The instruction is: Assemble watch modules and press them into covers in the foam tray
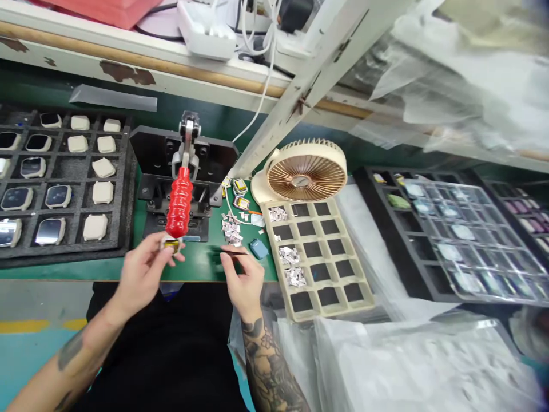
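Observation:
My left hand (142, 268) is closed on a small watch case (171, 245) with a yellow part showing inside it. It holds the case at the bench edge, just below the red handle (179, 203) of a black clamp press (199, 189). In my right hand (245, 280) is a thin dark tool, apparently tweezers (229, 252), pointing left and slightly blurred. Whether its tips hold anything, I cannot tell. Beyond that hand lie a heap of small silvery pieces (231, 230), several open watch cases (241, 202) and a blue block (258, 248).
To the left, a dark foam tray (122, 194) holds several watches and pale cases. A beige compartment tray (358, 269) with small silvery parts stands right, below a desk fan (306, 171). Farther right are black trays (373, 212) and plastic bags (412, 366).

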{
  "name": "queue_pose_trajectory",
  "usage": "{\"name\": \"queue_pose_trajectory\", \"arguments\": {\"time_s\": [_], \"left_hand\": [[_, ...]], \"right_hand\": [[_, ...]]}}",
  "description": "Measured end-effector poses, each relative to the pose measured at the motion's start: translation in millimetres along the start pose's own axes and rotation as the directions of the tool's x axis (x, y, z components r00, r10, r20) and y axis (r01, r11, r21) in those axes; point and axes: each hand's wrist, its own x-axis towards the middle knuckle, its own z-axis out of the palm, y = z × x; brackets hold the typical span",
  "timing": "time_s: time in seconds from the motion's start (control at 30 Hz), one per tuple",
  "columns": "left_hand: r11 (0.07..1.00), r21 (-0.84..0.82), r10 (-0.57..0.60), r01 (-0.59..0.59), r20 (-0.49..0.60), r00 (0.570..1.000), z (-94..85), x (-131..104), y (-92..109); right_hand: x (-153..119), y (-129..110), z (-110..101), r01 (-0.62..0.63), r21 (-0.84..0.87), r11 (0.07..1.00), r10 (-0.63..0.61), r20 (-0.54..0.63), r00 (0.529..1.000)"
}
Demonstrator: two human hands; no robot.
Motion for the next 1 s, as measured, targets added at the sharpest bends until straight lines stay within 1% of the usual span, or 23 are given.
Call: {"name": "queue_pose_trajectory", "arguments": {"time_s": [0.03, 0.07, 0.13, 0.2, 0.27, 0.33, 0.4, 0.5, 0.57, 0.6, 0.67, 0.73, 0.77, 0.8, 0.83, 0.87, 0.93, 0.97, 1.0], "left_hand": [[0.998, -0.057, -0.039, 0.041, 0.032, 0.999, 12.1, -1, -9], [0.993, -0.098, -0.068, 0.072, 0.049, 0.997, 19.9, 1, -17], [0.984, -0.141, -0.1, 0.109, 0.066, 0.993, 25.1, 8, -29], [0.986, -0.123, -0.102, 0.113, 0.092, 0.991, 22.3, 13, -34], [0.992, -0.072, -0.093, 0.103, 0.13, 0.987, 17.7, 15, -34], [0.995, -0.038, -0.085, 0.092, 0.154, 0.984, 14.9, 14, -33], [0.996, -0.034, -0.079, 0.086, 0.162, 0.984, 14.0, 12, -32], [0.996, -0.037, -0.072, 0.08, 0.172, 0.982, 14.0, 11, -33], [0.996, -0.047, -0.071, 0.08, 0.169, 0.983, 13.8, 11, -33], [0.995, -0.053, -0.073, 0.083, 0.165, 0.984, 13.6, 11, -34], [0.994, -0.061, -0.075, 0.086, 0.165, 0.983, 13.1, 11, -34], [0.994, -0.057, -0.083, 0.093, 0.16, 0.984, 12.7, 11, -34], [0.994, -0.053, -0.09, 0.1, 0.154, 0.984, 12.7, 10, -35], [0.993, -0.052, -0.098, 0.107, 0.145, 0.985, 12.9, 10, -36], [0.992, -0.055, -0.105, 0.113, 0.134, 0.985, 13.2, 10, -37], [0.991, -0.063, -0.112, 0.121, 0.124, 0.986, 13.7, 10, -39], [0.986, -0.095, -0.126, 0.138, 0.119, 0.985, 14.9, 10, -41], [0.983, -0.117, -0.13, 0.144, 0.117, 0.985, 15.6, 10, -41], [0.979, -0.136, -0.135, 0.151, 0.118, 0.984, 16.3, 10, -41]], "right_hand": [[2, -1, 2, -0.022, 0.005, 1.0, 0.022, 0.0, 1.0], [3, -2, 3, -0.044, 0.043, 0.998, 0.045, -0.007, 0.999], [3, -6, 8, -0.054, 0.182, 0.982, 0.062, -0.04, 0.997], [0, -12, 16, -0.002, 0.314, 0.949, 0.018, -0.045, 0.999], [-4, -15, 27, 0.058, 0.362, 0.931, -0.052, -0.028, 0.998], [-6, -16, 40, 0.095, 0.353, 0.931, -0.092, -0.027, 0.995], [-7, -14, 51, 0.111, 0.333, 0.937, -0.106, -0.032, 0.994], [-5, -10, 58, 0.096, 0.313, 0.945, -0.097, -0.013, 0.995], [-3, -8, 60, 0.065, 0.311, 0.948, -0.068, 0.0, 0.998], [-1, -8, 61, 0.03, 0.323, 0.946, -0.033, 0.003, 0.999], [1, -8, 62, -0.084, 0.375, 0.923, 0.083, 0.02, 0.996], [0, -10, 63, -0.202, 0.447, 0.872, 0.193, 0.066, 0.979], [-1, -11, 62, -0.236, 0.472, 0.85, 0.216, 0.098, 0.971], [-3, -12, 61, -0.245, 0.484, 0.84, 0.212, 0.122, 0.97], [-6, -14, 59, -0.222, 0.488, 0.844, 0.185, 0.125, 0.975], [-8, -15, 56, -0.177, 0.484, 0.857, 0.148, 0.098, 0.984], [-12, -18, 52, -0.061, 0.444, 0.894, 0.086, -0.037, 0.996], [-11, -18, 50, -0.019, 0.414, 0.91, 0.073, -0.114, 0.991], [-10, -18, 50, -0.005, 0.384, 0.923, 0.075, -0.166, 0.983]]}}
